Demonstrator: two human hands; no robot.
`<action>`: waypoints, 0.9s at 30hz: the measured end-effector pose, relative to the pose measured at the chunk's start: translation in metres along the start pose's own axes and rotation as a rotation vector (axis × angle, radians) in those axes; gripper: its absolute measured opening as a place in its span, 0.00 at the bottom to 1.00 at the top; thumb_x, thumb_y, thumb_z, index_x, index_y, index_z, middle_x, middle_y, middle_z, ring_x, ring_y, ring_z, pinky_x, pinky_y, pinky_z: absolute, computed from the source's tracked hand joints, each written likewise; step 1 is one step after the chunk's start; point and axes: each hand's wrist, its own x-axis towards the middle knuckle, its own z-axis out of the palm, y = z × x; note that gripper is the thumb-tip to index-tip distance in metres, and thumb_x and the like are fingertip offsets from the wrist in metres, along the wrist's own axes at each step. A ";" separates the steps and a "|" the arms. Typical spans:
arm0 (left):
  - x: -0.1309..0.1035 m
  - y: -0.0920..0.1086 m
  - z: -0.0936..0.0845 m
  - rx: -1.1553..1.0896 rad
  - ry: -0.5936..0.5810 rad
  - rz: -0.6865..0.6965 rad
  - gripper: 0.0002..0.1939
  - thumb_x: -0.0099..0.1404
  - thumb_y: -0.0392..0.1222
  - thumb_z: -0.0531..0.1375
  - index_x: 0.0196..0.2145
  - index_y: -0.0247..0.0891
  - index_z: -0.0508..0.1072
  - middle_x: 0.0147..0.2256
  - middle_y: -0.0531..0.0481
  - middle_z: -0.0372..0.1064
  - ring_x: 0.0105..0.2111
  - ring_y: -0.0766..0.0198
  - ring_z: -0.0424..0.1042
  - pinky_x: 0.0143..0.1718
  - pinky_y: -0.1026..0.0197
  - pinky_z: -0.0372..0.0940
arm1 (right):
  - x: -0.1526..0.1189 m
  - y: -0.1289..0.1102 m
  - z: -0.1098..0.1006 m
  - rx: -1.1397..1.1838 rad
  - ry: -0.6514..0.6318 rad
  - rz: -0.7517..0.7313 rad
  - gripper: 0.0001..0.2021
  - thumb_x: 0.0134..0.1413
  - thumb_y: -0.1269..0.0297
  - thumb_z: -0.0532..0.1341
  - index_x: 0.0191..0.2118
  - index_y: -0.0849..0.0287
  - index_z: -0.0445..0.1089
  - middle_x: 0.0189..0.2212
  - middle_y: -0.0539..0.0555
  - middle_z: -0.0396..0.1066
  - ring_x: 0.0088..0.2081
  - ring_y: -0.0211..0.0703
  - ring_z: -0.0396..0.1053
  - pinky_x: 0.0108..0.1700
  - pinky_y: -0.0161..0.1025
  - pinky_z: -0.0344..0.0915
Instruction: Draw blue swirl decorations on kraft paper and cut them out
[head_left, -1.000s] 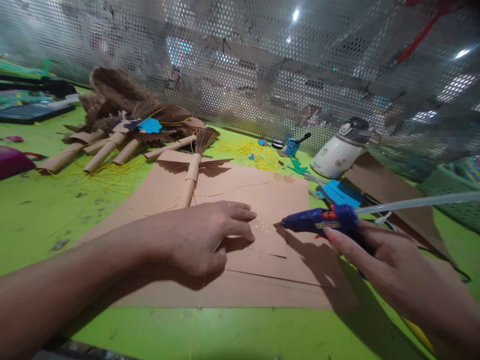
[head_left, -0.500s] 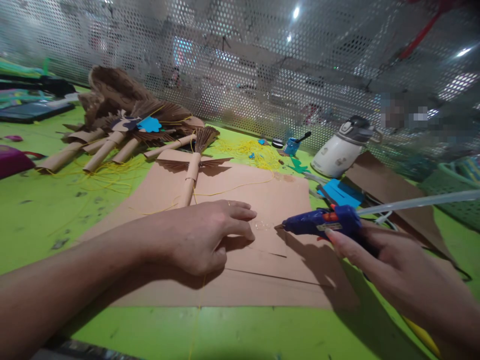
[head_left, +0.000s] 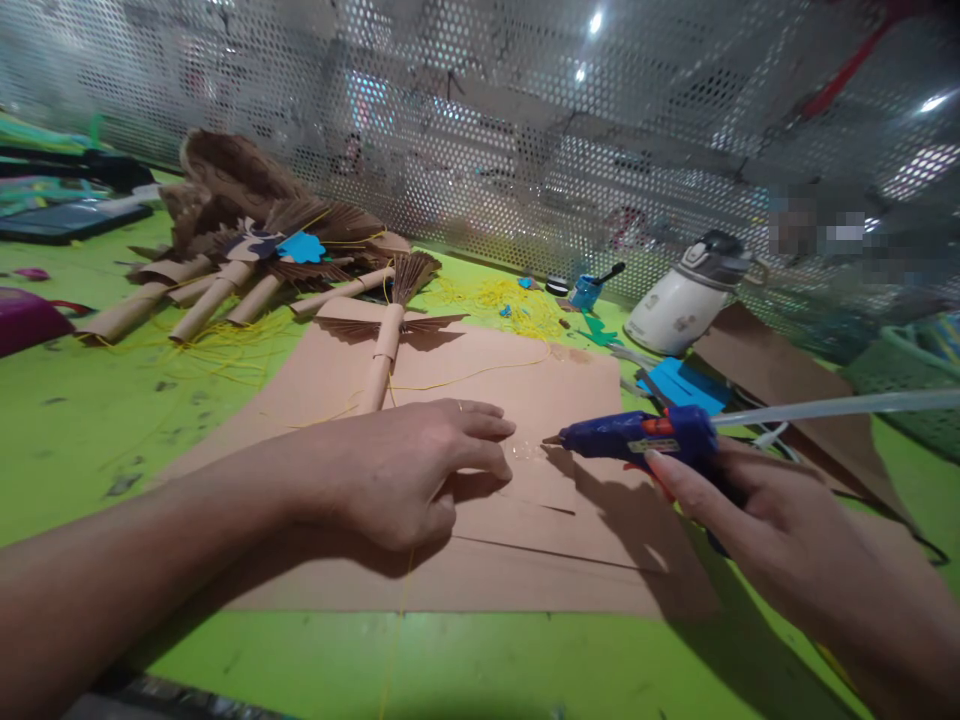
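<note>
My left hand (head_left: 409,475) lies flat, fingers loosely spread, pressing down a small piece of brown paper (head_left: 536,480) on top of a larger brown paper sheet (head_left: 480,400) spread over the green table (head_left: 75,430). My right hand (head_left: 757,525) is closed around the grip of a blue hot glue gun (head_left: 637,437), index finger stretched along its side; a clear glue stick (head_left: 840,405) pokes out of its back. The nozzle points at a shiny dab of glue (head_left: 525,452) on the small piece, just beside my left fingertips. Beyond them a rolled paper bird (head_left: 386,345) with pleated wings lies on the sheet, and more such birds (head_left: 247,260) are heaped at far left among yellow string (head_left: 510,300). At far right blue paper cutouts (head_left: 682,385) lie before a white tipped-over jug (head_left: 686,300). A small blue cup (head_left: 583,293) holds a dark-handled tool, its contents otherwise unclear. A perforated metal screen (head_left: 480,130) backs the table.
</note>
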 end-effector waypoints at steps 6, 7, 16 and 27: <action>0.001 0.000 -0.001 -0.007 -0.016 -0.019 0.24 0.54 0.24 0.57 0.46 0.39 0.80 0.62 0.42 0.69 0.63 0.43 0.66 0.59 0.49 0.67 | 0.004 -0.002 -0.001 -0.010 -0.121 -0.026 0.28 0.63 0.39 0.56 0.38 0.57 0.83 0.29 0.57 0.84 0.26 0.52 0.76 0.27 0.43 0.70; 0.001 0.000 -0.001 -0.007 -0.017 -0.017 0.24 0.54 0.25 0.57 0.46 0.39 0.80 0.62 0.42 0.69 0.64 0.43 0.66 0.60 0.49 0.66 | 0.003 -0.002 -0.001 -0.014 -0.123 -0.031 0.27 0.63 0.39 0.56 0.38 0.57 0.83 0.30 0.57 0.84 0.26 0.51 0.76 0.27 0.43 0.70; 0.000 0.000 -0.001 0.004 -0.018 -0.022 0.25 0.55 0.25 0.57 0.48 0.40 0.80 0.63 0.42 0.69 0.64 0.44 0.66 0.61 0.50 0.66 | 0.002 0.005 0.001 -0.034 -0.078 -0.113 0.24 0.65 0.43 0.57 0.41 0.56 0.84 0.28 0.55 0.84 0.24 0.47 0.77 0.24 0.39 0.70; 0.000 -0.001 -0.001 0.008 -0.022 -0.005 0.24 0.57 0.26 0.57 0.48 0.40 0.80 0.63 0.42 0.68 0.64 0.43 0.66 0.59 0.49 0.67 | 0.001 0.012 0.002 -0.004 -0.064 -0.036 0.25 0.64 0.40 0.58 0.43 0.55 0.84 0.29 0.56 0.83 0.24 0.48 0.76 0.19 0.39 0.65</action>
